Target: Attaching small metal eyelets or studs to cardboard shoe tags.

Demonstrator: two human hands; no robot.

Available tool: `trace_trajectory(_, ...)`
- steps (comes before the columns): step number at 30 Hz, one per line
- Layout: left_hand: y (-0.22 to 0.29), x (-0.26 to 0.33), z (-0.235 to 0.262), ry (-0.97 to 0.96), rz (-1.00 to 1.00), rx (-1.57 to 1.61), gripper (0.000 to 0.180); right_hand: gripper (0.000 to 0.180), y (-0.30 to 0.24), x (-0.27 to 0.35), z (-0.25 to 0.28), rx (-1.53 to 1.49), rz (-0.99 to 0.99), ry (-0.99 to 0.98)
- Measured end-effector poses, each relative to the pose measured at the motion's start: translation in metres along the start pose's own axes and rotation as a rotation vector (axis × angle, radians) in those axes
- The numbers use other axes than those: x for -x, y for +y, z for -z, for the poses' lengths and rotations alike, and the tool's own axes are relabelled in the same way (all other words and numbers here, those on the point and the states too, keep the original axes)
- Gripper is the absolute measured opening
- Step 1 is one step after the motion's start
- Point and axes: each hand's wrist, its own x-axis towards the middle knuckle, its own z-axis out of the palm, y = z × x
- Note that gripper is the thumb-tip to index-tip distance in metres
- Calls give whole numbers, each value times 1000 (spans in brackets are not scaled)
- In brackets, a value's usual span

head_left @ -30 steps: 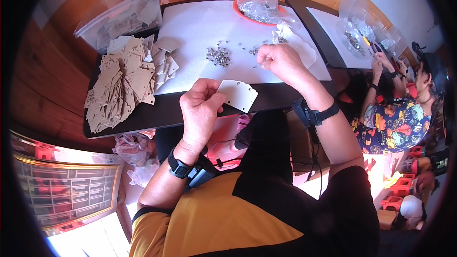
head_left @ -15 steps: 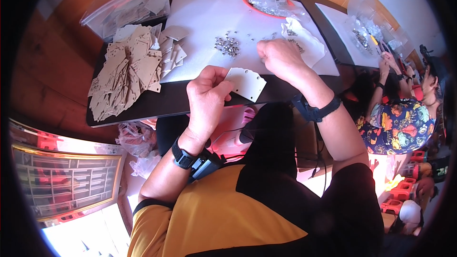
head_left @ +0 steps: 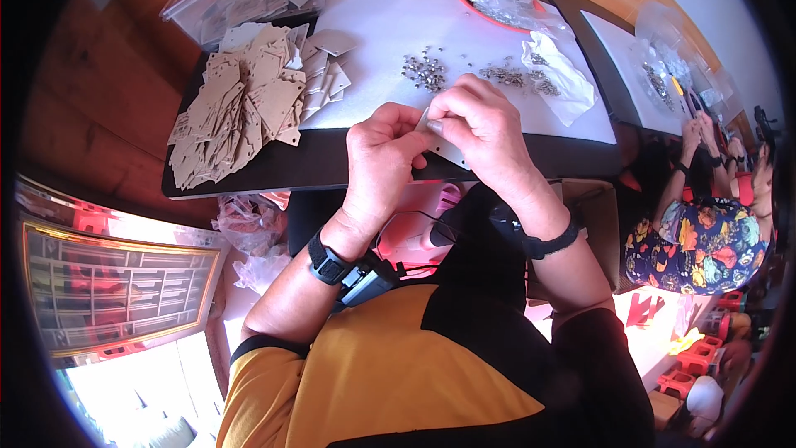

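My left hand (head_left: 377, 149) is closed on a pale, flat plate with small holes (head_left: 448, 153), held just over the table's near edge. Closed in a pinch, my right hand (head_left: 487, 126) meets the plate's upper part and covers much of it. Whatever lies between the right fingertips is hidden. Beyond my hands, a pile of small shiny metal pieces (head_left: 423, 73) rests on a white sheet (head_left: 381, 25). More small metal parts (head_left: 503, 75) are scattered to its right, beside a crumpled white wrapper (head_left: 572, 98). Many similar beige plates (head_left: 240, 108) are heaped on the left.
A clear plastic bag of plates (head_left: 249, 0) stands at the back left. A red-orange basin (head_left: 469, 5) with a plastic bag sits at the back. On the right, a person in a flowered top (head_left: 696, 245) works at another table. The dark table edge (head_left: 323, 164) runs before me.
My right hand has come back from the metal parts toward me and now touches the plate. The left hand still holds the plate. The whole view has shifted slightly.
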Motion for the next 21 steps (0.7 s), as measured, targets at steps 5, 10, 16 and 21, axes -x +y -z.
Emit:
trace_trajectory(5,5,3,-2,-24,9,6,13,12,4,6,-6,-183,-119,-3)
trace_trajectory(10,1,4,0,-45,-16,-3,14,10,1,7,-7,-428,-316,-30)
trace_trajectory(16,0,7,1,-54,-44,1,13,11,7,8,-9,-474,-323,-20)
trace_trajectory(21,0,8,0,-43,-64,31,13,11,4,12,-14,-427,-263,9)
